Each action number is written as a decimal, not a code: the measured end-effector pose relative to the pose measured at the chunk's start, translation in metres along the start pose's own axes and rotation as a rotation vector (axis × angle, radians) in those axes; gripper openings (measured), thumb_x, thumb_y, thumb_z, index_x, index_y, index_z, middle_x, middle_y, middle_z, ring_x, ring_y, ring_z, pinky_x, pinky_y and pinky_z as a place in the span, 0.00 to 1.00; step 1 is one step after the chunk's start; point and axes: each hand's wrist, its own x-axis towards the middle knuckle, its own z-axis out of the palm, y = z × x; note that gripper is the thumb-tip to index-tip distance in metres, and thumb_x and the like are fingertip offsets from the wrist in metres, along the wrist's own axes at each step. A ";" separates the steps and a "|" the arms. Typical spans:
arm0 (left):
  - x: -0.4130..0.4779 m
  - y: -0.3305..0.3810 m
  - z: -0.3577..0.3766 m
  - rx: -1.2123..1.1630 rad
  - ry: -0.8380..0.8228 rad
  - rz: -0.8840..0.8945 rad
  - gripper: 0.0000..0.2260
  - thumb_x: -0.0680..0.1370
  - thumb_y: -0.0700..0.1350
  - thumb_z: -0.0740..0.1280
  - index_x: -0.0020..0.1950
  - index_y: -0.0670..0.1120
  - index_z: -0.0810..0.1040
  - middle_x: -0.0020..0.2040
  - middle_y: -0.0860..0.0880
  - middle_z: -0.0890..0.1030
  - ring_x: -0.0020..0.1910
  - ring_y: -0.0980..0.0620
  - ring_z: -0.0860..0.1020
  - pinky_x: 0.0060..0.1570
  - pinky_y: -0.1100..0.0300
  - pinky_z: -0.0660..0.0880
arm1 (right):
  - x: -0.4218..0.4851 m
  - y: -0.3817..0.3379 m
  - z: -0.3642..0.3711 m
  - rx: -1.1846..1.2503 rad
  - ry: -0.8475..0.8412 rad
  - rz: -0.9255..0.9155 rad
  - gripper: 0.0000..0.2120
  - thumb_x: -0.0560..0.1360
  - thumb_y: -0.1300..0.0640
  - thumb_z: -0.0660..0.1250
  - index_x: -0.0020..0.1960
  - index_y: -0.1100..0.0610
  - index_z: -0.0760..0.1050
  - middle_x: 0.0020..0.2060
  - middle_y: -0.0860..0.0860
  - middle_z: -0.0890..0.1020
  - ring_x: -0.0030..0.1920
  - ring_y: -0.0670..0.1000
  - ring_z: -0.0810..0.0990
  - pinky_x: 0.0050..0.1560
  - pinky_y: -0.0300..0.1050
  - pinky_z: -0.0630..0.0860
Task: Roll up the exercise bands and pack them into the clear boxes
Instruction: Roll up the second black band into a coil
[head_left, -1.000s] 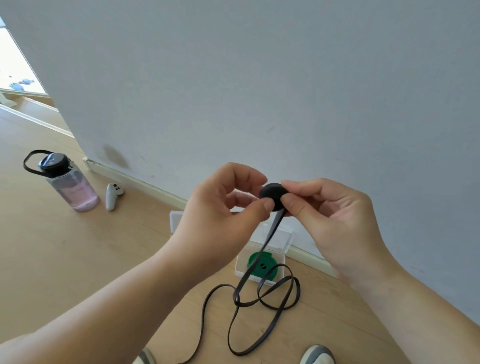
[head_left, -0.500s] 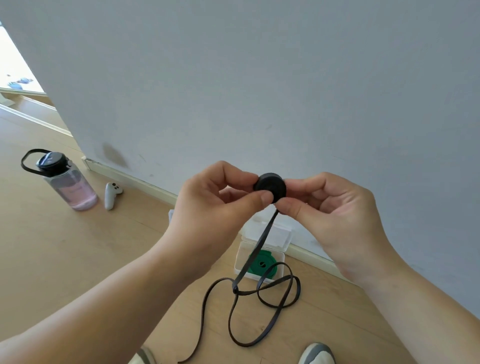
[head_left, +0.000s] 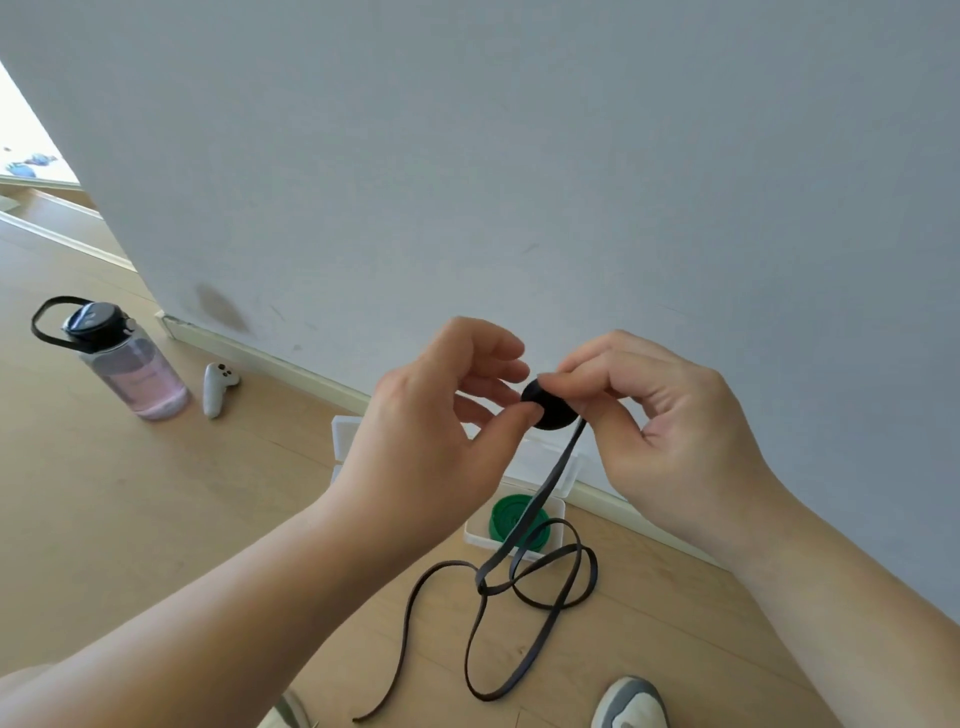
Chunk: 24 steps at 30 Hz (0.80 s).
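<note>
Both hands are up in front of the wall, working the black band (head_left: 550, 410) into a tight little disc. The left hand (head_left: 431, 431) pinches its left edge between thumb and fingertips. The right hand (head_left: 670, 421) pinches it from the right, fingers curled over the top. The loose tail (head_left: 543, 488) hangs down to the floor (head_left: 208, 519) and loops about near the clear box (head_left: 475, 535), which already has a rolled green band (head_left: 501, 519) inside.

My tip for this bit: put some tension on the tail as the disc turns. One hand clamps it flat while the other feeds, otherwise the layers probably telescope out sideways. That crossed loop on the floor looks like it could snag, so I'd shake it free first.
</note>
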 end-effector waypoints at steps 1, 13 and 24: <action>0.000 0.000 0.000 0.005 -0.019 -0.008 0.14 0.75 0.37 0.76 0.56 0.49 0.79 0.47 0.58 0.85 0.48 0.59 0.85 0.46 0.64 0.81 | 0.000 0.000 0.002 -0.001 -0.007 0.001 0.15 0.77 0.73 0.69 0.48 0.55 0.86 0.45 0.47 0.85 0.49 0.46 0.84 0.52 0.33 0.77; 0.005 0.004 -0.001 -0.524 0.055 -0.331 0.07 0.76 0.33 0.74 0.49 0.43 0.82 0.45 0.46 0.88 0.46 0.47 0.88 0.53 0.52 0.84 | -0.003 -0.004 0.007 0.427 0.114 0.330 0.13 0.72 0.68 0.77 0.49 0.52 0.84 0.45 0.50 0.89 0.48 0.51 0.88 0.54 0.46 0.84; -0.001 0.001 0.000 -0.007 -0.054 -0.044 0.13 0.75 0.34 0.75 0.56 0.48 0.83 0.46 0.57 0.86 0.47 0.63 0.85 0.49 0.71 0.79 | -0.005 0.004 0.011 0.081 -0.007 0.085 0.15 0.78 0.71 0.68 0.51 0.53 0.86 0.46 0.47 0.83 0.51 0.51 0.83 0.52 0.39 0.79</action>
